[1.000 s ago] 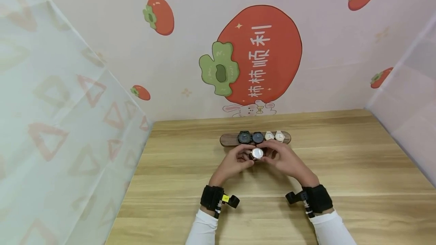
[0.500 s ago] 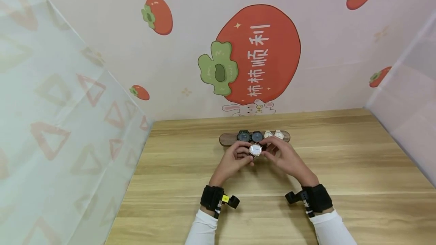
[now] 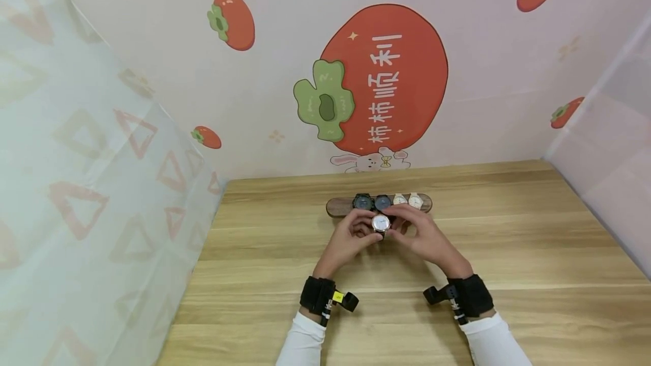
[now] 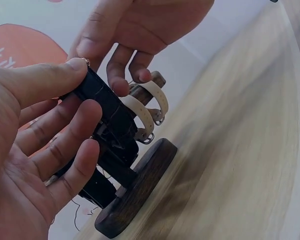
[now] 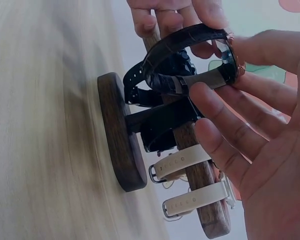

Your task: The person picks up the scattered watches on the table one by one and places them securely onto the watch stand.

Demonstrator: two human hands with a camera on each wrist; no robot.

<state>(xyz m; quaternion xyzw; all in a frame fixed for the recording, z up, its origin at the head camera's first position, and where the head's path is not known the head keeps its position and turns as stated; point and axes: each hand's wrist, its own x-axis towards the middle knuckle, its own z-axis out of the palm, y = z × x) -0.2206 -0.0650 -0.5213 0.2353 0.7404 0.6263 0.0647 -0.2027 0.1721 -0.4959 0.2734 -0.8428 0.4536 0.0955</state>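
Observation:
A wristwatch (image 3: pixel 380 223) with a round white dial, a rose-gold case and a dark strap is held between both hands, dial up. My left hand (image 3: pixel 350 240) pinches its left side with the thumb and fingers. From the other side my right hand (image 3: pixel 426 240) grips the case edge. In the right wrist view the watch's black strap (image 5: pixel 165 42) forms a loop hanging under the case. Just behind the hands stands a dark wooden watch stand (image 3: pixel 338 208), whose bar carries a black watch (image 3: pixel 363 202), a dark blue watch (image 3: pixel 383 203) and two white-strapped watches (image 3: pixel 415 201).
The stand's oval wooden base (image 4: pixel 140 192) rests on the wood-grain table (image 3: pixel 285 309). A printed back wall (image 3: pixel 274 100) rises behind the table, with side panels to left and right.
The held watch has moved slightly up and left toward the stand, and its dial has tilted. Both hands shifted a little with it, still holding it. The stand stays put.

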